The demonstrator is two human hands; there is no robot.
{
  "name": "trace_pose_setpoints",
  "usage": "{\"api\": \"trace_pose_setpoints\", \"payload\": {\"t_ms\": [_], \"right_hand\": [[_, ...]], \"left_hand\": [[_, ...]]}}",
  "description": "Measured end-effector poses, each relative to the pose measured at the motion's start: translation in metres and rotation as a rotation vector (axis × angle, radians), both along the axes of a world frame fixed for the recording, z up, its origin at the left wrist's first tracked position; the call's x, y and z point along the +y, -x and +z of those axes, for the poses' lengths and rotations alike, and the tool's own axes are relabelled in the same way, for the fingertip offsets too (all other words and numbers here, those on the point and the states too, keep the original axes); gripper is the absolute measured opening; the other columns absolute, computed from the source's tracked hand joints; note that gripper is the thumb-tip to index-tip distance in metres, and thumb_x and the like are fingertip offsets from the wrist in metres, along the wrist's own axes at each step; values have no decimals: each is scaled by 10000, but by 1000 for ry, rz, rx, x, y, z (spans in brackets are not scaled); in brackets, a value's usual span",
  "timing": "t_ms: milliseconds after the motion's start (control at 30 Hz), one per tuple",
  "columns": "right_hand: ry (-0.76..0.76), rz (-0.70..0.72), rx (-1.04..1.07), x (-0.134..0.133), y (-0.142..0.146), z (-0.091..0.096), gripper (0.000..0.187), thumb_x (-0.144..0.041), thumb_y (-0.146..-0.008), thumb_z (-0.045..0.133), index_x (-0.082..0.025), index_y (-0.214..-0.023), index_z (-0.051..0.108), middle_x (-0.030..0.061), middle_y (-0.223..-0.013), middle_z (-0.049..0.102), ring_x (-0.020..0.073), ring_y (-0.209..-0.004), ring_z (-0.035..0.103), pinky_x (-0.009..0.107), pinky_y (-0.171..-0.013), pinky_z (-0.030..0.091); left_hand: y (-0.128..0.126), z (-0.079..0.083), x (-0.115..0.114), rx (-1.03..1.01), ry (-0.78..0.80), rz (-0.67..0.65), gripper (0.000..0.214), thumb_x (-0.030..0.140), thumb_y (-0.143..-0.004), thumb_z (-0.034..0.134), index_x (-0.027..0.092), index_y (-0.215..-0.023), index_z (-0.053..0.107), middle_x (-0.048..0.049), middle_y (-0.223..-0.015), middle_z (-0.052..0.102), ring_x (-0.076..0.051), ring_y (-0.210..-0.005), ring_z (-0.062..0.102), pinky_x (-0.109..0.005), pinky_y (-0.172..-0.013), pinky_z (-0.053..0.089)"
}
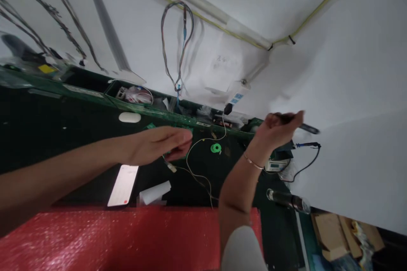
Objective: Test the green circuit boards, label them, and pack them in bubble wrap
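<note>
My left hand (162, 144) is curled closed above the dark table, and what its fingers hold, if anything, is hidden. Bits of a green board (151, 126) show around that hand. My right hand (278, 129), raised at the right near the wall, grips a dark, slim pen-shaped tool (309, 128); its exact kind is not clear. Beneath the right hand are a soldering iron (305, 145) with a blue part and a small white station (277, 165) with a display. A green solder-like spool (216, 148) lies between my hands, beside a pale cable (188, 161).
Red bubble wrap (127, 237) covers the near edge. A lit phone (123, 186) and white paper (155, 192) lie behind it. Green bins (85, 82) line the wall under a power strip (237, 93). A clear bottle (288, 200) lies right, above cardboard boxes (330, 233).
</note>
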State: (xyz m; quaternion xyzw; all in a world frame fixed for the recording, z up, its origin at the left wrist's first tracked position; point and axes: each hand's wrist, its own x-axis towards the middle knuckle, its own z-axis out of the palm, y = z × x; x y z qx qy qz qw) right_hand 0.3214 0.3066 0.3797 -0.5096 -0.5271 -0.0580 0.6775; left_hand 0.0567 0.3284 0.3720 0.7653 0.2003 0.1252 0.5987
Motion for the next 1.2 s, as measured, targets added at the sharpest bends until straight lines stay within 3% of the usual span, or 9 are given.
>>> {"api": "trace_pose_setpoints", "payload": {"t_ms": [100,133,200,267,400,600,800,933,1200], "right_hand": [[-287,-61,107,44,-18,0,295,-467,-1045,535,-216,-979,675,-53,-640,524,102,-507,546,225,-483,490],[-253,-41,24,58,-16,-5,271,-466,-1017,604,-208,-1051,680,-7,-783,636,132,-664,665,278,-621,582],[-160,-41,-156,81,-10,-18,307,-475,-1045,551,-199,-1102,675,48,-970,694,183,-858,737,377,-800,634],[-123,-107,-233,102,-8,-32,352,-484,-1079,456,-196,-1160,640,63,-1008,685,191,-889,743,404,-828,642],[-182,-149,-284,138,-20,-54,365,-555,-1018,562,-204,-1117,582,73,-973,678,195,-858,733,381,-791,648],[-204,-135,-326,171,-29,-76,304,-556,-1044,510,-269,-949,476,43,-959,633,223,-1039,761,408,-874,646],[-101,-224,-295,177,-29,-78,402,-688,-1023,423,-295,-950,468,88,-1010,615,223,-989,697,435,-904,608],[-165,-186,-316,177,-31,-76,322,-593,-1020,490,-281,-943,487,72,-962,628,243,-963,722,453,-856,620],[-197,-165,-398,175,-32,-76,255,-476,-1039,500,-283,-876,465,46,-888,628,209,-1009,752,385,-842,638]], "left_hand": [[-19,-16,59,-87,-493,296,371,508,-1019,462,221,-877,648,-99,-929,730,-254,-927,684,-398,-933,528],[-30,-21,82,-132,-687,310,314,487,-983,523,212,-923,662,-133,-1143,740,-316,-1191,658,-473,-1112,458],[-53,-30,125,-167,-943,204,256,431,-961,584,182,-947,641,-145,-1537,568,-368,-1552,375,-565,-1304,215],[-74,-33,160,-197,-1098,124,191,358,-933,639,169,-948,618,-112,-1669,416,-354,-1614,238,-589,-1336,91],[-99,-33,199,-212,-1209,175,104,240,-969,596,158,-1029,615,-90,-1697,368,-319,-1626,207,-624,-1332,109],[-115,-35,222,-217,-1399,289,168,267,-1041,520,151,-1036,641,-93,-1734,279,-313,-1633,172,-584,-1348,71],[-114,-30,223,-241,-1258,294,163,360,-997,627,210,-939,650,-21,-1708,346,-316,-1626,211,-541,-1374,50],[-113,-28,222,-243,-1183,277,140,363,-996,617,252,-925,663,43,-1722,298,-261,-1638,175,-471,-1387,-2],[-112,-32,226,-308,-1277,269,165,333,-1027,568,237,-913,638,21,-1729,269,-239,-1633,193,-435,-1380,9]]}}
